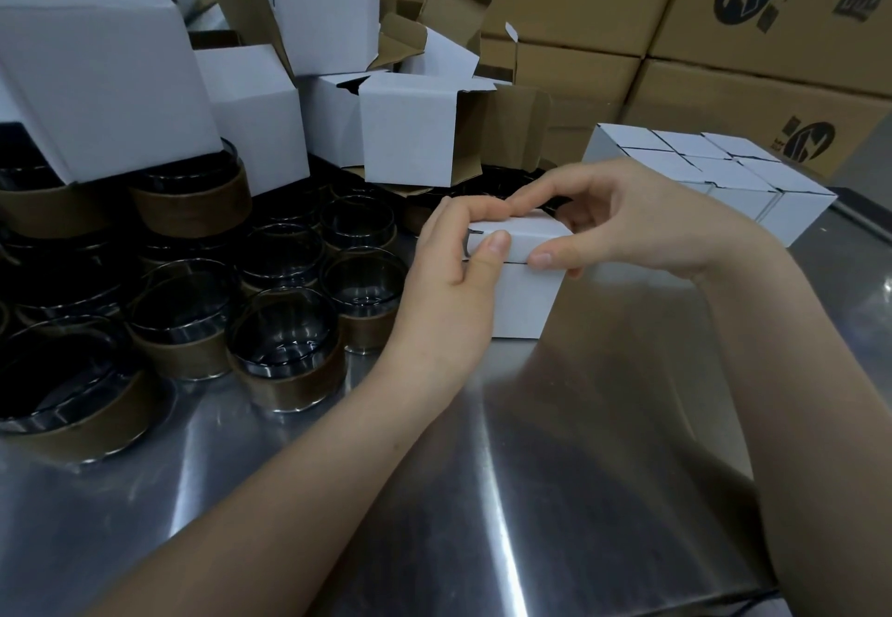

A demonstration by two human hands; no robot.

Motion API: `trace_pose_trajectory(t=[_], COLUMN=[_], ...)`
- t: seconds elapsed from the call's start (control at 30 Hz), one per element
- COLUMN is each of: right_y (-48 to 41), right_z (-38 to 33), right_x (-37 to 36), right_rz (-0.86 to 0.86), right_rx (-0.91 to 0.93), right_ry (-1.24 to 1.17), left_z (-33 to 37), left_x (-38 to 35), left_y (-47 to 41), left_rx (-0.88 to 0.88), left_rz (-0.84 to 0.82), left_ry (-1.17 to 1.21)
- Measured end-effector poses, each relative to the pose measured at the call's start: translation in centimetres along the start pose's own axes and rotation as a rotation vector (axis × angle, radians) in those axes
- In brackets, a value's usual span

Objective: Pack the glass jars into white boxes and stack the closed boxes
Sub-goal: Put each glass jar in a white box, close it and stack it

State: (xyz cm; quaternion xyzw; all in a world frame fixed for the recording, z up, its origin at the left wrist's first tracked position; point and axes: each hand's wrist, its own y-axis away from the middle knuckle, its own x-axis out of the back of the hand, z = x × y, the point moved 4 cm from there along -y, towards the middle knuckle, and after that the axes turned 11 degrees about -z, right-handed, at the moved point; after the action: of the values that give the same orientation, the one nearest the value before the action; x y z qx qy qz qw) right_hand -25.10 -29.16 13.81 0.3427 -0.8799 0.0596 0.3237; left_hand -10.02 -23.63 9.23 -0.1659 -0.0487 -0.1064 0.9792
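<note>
**Head view.** The left hand [451, 259] is extending from 7 o'clock of the frame. It is gripping the lid of one white box [526, 300], with its fingers curling over the lid top and its thumb pressing on the lid's front edge. The right hand [642, 220] is extending from 4 o'clock. Its forefinger is lying along the lid top and touching the left fingertips, while its thumb is pinching the lid seam from the front.

**Count.**
- One white box is being held.
- Six lid tops are showing on the closed boxes [714, 172], which are sitting as a block at 2 o'clock of the held box.
- More than ten glass jars [285, 346] are standing at 9 o'clock. The exact number cannot be told, because the open boxes [410, 129] at 11 o'clock are covering some.

**Condition.** The white box is standing upright on the steel table [531, 471] near frame centre. Its lid is lying almost flush, with a dark slit showing at the left corner. Its contents are hidden. Each jar is showing dark glass with a brown band round it.
</note>
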Motion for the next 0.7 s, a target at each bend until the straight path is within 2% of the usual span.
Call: trace_pose_trajectory(t=[0.4,0.7], right_y=[-0.3,-0.5], right_z=[0.4,0.5], right_x=[-0.1,-0.4], right_rz=[-0.061,-0.104], right_rx=[0.018,0.005], right_ry=[-0.003,-0.009], left_z=[-0.3,-1.0], left_x=[0.1,0.2], left_y=[-0.1,-0.3], left_rx=[0.018,0.050], left_rz=[-0.041,-0.049], left_ry=[-0.082,-0.026])
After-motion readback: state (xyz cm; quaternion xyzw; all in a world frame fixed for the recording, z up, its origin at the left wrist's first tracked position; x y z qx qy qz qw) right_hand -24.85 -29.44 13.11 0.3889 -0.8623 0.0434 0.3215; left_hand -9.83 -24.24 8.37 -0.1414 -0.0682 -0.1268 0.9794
